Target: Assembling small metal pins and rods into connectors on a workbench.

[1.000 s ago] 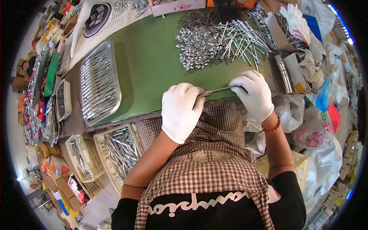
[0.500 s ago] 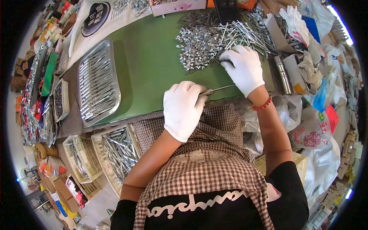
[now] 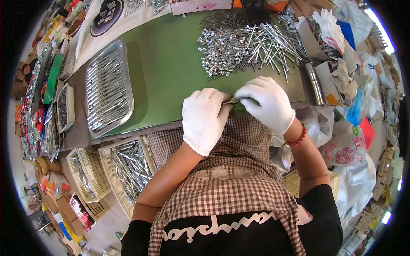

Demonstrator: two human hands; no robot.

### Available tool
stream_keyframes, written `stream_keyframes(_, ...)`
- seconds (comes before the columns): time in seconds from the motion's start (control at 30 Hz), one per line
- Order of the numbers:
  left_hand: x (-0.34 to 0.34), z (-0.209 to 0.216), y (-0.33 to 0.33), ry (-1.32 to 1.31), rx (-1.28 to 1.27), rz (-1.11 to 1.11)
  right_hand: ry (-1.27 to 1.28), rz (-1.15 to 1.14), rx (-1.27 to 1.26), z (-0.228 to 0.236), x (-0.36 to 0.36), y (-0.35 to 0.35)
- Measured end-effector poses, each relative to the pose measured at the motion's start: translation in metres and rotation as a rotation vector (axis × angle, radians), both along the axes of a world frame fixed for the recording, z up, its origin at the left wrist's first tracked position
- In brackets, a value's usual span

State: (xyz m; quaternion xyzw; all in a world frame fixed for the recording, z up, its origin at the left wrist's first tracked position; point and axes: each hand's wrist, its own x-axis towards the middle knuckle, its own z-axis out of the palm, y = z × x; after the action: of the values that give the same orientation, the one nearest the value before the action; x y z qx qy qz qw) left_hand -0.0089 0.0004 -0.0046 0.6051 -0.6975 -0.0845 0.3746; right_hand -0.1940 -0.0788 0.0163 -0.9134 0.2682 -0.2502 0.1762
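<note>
Both my hands wear white knit gloves and meet at the near edge of the green work mat (image 3: pixel 166 72). My left hand (image 3: pixel 204 121) is closed around a slim metal rod piece (image 3: pixel 230 102), whose end sticks out between thumb and forefinger. My right hand (image 3: pixel 269 104) is in a pinch right at that end; whatever its fingertips hold is hidden. Beyond the hands lie a heap of small shiny metal sleeves (image 3: pixel 220 55) and a loose pile of thin metal rods (image 3: pixel 277 45). Dark small pins (image 3: pixel 222 20) are heaped behind the sleeves.
On the left of the mat stands a metal tray (image 3: pixel 129 100) with rows of rod pieces. Cream plastic baskets (image 3: pixel 104 155) full of metal parts sit below the table edge. A thick metal cylinder (image 3: pixel 315 84) and a cardboard box (image 3: pixel 311 38) stand at the right.
My right hand has come down from the edge of the sleeve heap to the rod piece's end beside my left hand. The left hand has stayed nearly in place.
</note>
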Motion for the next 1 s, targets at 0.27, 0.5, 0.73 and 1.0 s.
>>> stream_keyframes(0.27,0.001,-0.003,-0.002,-0.087,-0.048,-0.003,0.196,0.003,-0.211,0.012,0.018,0.009)
stream_keyframes(0.5,0.000,0.001,-0.003,-0.089,-0.057,-0.014,0.147,-0.020,-0.424,0.002,0.018,0.022)
stream_keyframes(0.73,-0.002,-0.003,-0.003,-0.032,-0.087,0.008,0.304,-0.806,-0.575,0.003,-0.073,-0.003)
stream_keyframes(1.0,-0.004,-0.003,0.002,-0.053,-0.048,0.040,-0.038,-0.682,-0.296,-0.002,-0.075,0.018)
